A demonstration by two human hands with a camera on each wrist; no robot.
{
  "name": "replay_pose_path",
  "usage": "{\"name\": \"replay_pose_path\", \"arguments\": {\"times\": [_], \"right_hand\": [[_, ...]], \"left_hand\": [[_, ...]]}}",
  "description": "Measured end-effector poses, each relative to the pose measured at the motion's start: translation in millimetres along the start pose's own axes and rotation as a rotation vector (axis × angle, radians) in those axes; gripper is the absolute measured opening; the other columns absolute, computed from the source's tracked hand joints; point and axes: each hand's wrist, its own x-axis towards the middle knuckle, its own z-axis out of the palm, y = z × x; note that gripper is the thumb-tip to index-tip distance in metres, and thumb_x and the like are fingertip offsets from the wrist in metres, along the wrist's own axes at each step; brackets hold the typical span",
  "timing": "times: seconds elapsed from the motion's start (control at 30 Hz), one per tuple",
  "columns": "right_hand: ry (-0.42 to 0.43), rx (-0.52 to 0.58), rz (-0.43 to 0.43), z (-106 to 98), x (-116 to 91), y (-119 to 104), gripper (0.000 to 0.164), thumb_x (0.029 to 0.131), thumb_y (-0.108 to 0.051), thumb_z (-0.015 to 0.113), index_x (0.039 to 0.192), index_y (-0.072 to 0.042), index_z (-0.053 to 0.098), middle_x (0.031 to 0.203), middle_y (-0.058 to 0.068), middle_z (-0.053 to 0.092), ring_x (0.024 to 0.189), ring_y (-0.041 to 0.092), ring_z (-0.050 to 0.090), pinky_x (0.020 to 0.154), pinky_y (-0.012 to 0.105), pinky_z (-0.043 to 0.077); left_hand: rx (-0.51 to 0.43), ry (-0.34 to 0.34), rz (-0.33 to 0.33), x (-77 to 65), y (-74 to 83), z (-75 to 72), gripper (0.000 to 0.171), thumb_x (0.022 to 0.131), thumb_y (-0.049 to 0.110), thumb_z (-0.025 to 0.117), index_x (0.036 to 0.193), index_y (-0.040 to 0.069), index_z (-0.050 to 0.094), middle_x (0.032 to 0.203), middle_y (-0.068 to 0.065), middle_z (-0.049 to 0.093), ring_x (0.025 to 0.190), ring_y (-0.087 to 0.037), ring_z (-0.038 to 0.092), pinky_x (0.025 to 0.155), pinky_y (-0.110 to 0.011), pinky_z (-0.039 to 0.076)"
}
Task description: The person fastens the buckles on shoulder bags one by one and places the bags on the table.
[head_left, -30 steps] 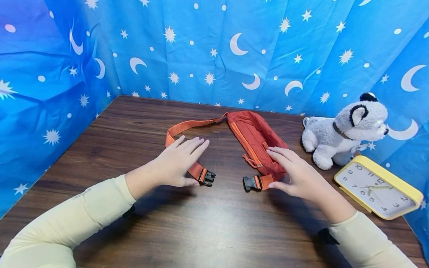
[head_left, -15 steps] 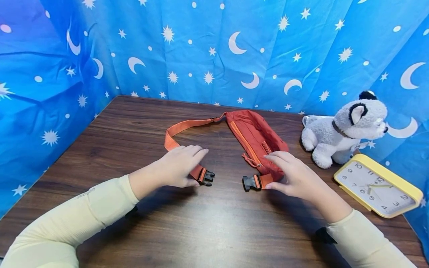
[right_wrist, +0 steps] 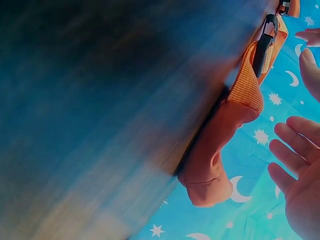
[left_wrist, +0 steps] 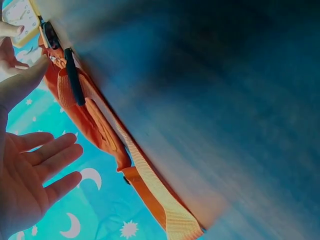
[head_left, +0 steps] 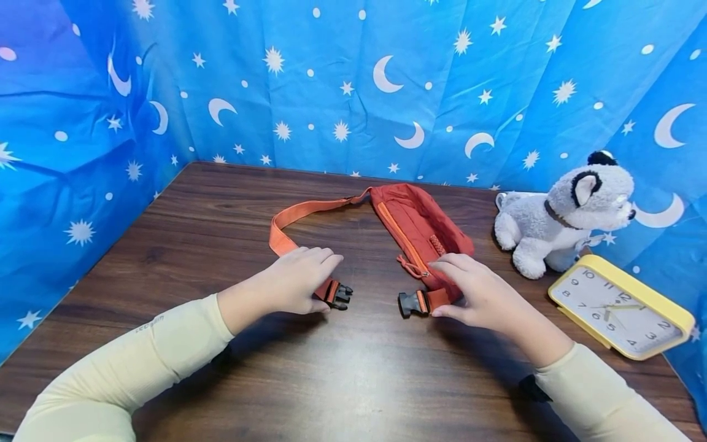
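A red waist bag (head_left: 417,224) with an orange zipper lies on the table, its orange strap (head_left: 293,215) curving out to the left. The strap's buckle is undone: the pronged half (head_left: 341,296) is at the left, the socket half (head_left: 411,304) at the right, with a gap between them. Over the left strap end hovers my left hand (head_left: 295,282), thumb close to the pronged half. My right hand (head_left: 477,291) is beside the bag's near end, thumb near the socket half. Both wrist views show spread fingers (left_wrist: 57,150) and relaxed fingers (right_wrist: 295,142) apart from the strap.
A grey and white plush dog (head_left: 558,218) sits at the back right. In front of it a yellow-framed clock (head_left: 621,307) leans back near the right edge. A blue curtain (head_left: 309,98) with moons and stars runs behind the wooden table (head_left: 353,380).
Both hands have lowered toward the buckle halves, the left fingers bending down more and the right hand shifting slightly left. The bag and strap lie as before.
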Motion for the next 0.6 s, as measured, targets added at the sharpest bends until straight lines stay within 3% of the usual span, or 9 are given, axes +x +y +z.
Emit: {"name": "replay_pose_path", "arguments": {"times": [0.3,0.6], "right_hand": [[0.015,0.01,-0.05,5.3,6.5,0.2,0.066,0.068,-0.038,0.082,0.117,0.0,0.057,0.111,0.008,0.056,0.104,0.021,0.051,0.088,0.042,0.042],[-0.018,0.014,-0.047,9.2,10.0,-1.6,0.059,0.069,-0.041,0.081,0.11,-0.004,0.061,0.105,0.004,0.057,0.098,0.018,0.053,0.085,0.04,0.043]], "left_hand": [[0.008,0.06,0.03,2.3,-1.5,0.5,0.081,0.069,0.05,0.078,0.126,-0.001,0.05,0.112,-0.01,0.056,0.098,-0.023,0.055,0.078,-0.039,0.045],[0.023,0.007,0.035,6.1,-0.1,5.4,0.076,0.068,0.048,0.08,0.121,-0.001,0.053,0.106,-0.008,0.055,0.093,-0.022,0.055,0.074,-0.038,0.045]]}}
